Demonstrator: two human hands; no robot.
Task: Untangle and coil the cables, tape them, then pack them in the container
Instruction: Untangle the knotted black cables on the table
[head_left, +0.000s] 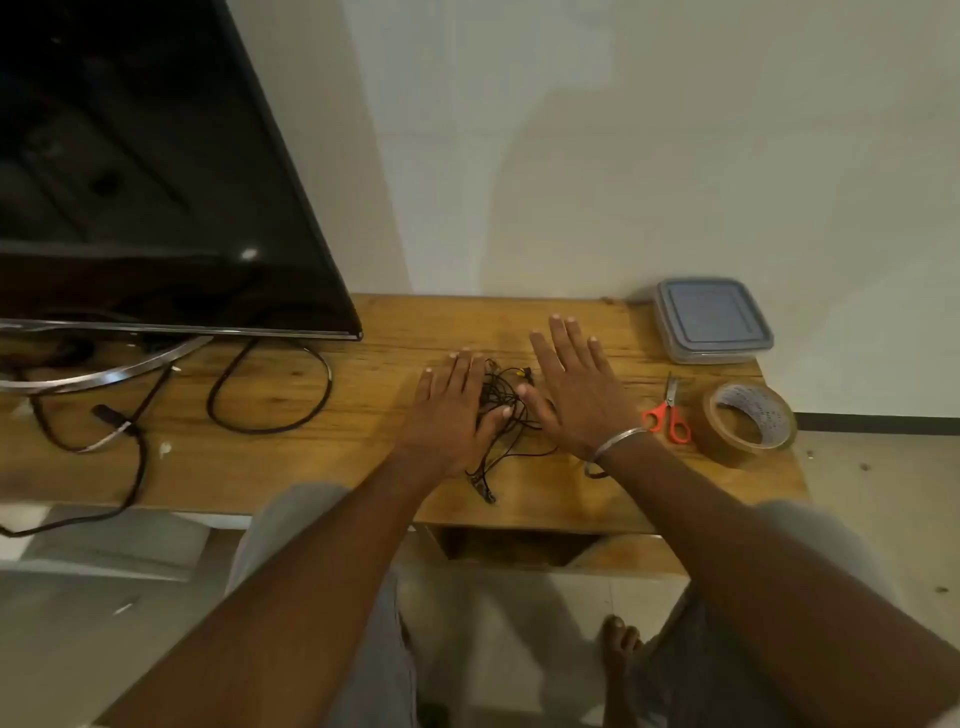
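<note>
**Wooden worktop, two flat hands flanking the tangle**

Wooden worktop against a pale wall carries everything. Well left of the fingers stands a dark television, with a thick black cord looping below it. The left hand lies palm down, fingers straight and slightly spread, gripping nothing; its thumb lies over the cables. These form a thin black knot between the two hands. The right hand is equally flat and open, its thumb at the tangle's edge, with a metal bangle on the wrist. Right of its fingers lie orange-handled scissors, then a lidded container and a brown tape roll; the print on the roll's core is unreadable.
</note>
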